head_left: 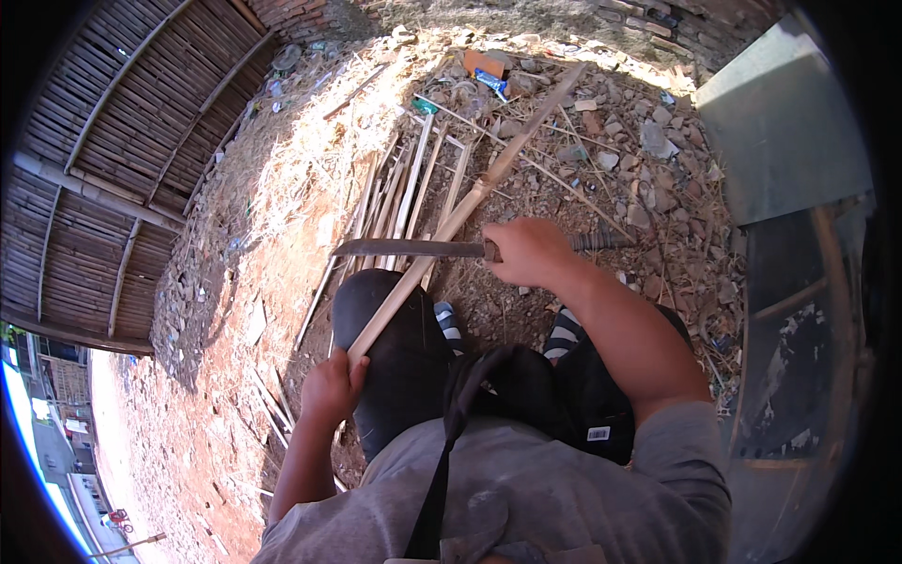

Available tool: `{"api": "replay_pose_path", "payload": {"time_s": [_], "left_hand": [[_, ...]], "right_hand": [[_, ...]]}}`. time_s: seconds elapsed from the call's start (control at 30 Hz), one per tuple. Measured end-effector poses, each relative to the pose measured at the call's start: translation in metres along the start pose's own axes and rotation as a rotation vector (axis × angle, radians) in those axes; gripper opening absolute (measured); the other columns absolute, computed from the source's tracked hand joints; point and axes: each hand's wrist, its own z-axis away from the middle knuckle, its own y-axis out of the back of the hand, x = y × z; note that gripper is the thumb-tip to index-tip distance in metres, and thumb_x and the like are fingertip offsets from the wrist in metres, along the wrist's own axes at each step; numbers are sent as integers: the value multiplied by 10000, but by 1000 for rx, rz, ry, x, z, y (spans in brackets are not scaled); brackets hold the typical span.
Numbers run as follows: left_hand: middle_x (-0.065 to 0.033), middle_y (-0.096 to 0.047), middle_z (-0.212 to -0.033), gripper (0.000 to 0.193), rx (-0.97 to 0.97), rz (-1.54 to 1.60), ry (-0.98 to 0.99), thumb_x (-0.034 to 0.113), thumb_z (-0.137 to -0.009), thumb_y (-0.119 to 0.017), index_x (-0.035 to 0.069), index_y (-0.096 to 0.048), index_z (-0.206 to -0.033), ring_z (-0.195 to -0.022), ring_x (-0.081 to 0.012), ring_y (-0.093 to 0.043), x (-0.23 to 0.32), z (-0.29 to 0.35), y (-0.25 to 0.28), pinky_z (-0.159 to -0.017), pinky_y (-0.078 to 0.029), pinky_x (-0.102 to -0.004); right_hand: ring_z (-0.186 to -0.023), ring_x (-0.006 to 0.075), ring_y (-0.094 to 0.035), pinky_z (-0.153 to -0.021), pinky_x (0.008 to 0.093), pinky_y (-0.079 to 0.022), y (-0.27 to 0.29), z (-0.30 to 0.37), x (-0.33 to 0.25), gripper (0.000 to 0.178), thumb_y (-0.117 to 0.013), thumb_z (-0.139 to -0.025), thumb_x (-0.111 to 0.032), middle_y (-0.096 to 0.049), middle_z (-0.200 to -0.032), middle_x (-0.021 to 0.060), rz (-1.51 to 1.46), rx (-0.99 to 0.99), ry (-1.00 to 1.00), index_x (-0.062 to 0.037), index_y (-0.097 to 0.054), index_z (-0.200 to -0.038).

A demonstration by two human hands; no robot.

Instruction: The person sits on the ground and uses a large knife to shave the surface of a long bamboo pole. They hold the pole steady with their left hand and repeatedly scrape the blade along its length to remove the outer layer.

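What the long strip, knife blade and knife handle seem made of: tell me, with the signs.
Long strip: likely split bamboo, pale and unpainted; a darker joint crosses it.
Knife blade: probably steel, dull and dark; long, thin and flat.
Knife handle: unclear, perhaps wood or wrapped cord, dark; ridged bands show past the right hand.

– What is obscured near the hands?
– The grip end of the long knife (409,248) is covered by the right hand (528,252); the lower end of the bamboo strip (396,308) is enclosed in the left hand (331,387).
– And below?
– The striped sandals (449,323) are partly screened by the dark trousers (390,329).
– At the margins?
– The slatted wall (122,113) is cropped at upper left; a red object (118,519), lower left, is too small to be identified.
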Motion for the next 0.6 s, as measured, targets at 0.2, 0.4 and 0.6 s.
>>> {"api": "replay_pose_path", "payload": {"time_s": [0.2,0.4,0.6], "left_hand": [[-262,-657,-755,439,-17,45,-27,462,-994,-553,30,-550,-911,-751,-485,-653,-14,1,-3,-684,-502,-585],[-260,-659,-773,448,-41,42,-50,451,-999,-551,15,-558,-894,-783,-492,-647,-13,-2,3,-704,-497,-579],[-273,-638,-751,458,-42,124,-72,439,-991,-579,7,-556,-840,-778,-497,-636,-7,-9,9,-683,-476,-575]], "right_hand": [[-863,371,-705,-762,508,-549,2,-19,80,207,-666,-802,-146,-705,-841,143,13,49,-253,-111,-686,-1006],[-891,363,-692,-787,495,-546,-14,-20,85,242,-674,-846,-236,-702,-909,161,-98,88,-262,-85,-682,-1034],[-887,366,-688,-784,504,-537,11,-7,76,329,-744,-819,-330,-693,-872,172,-83,63,-204,-95,-664,-1034]]}}
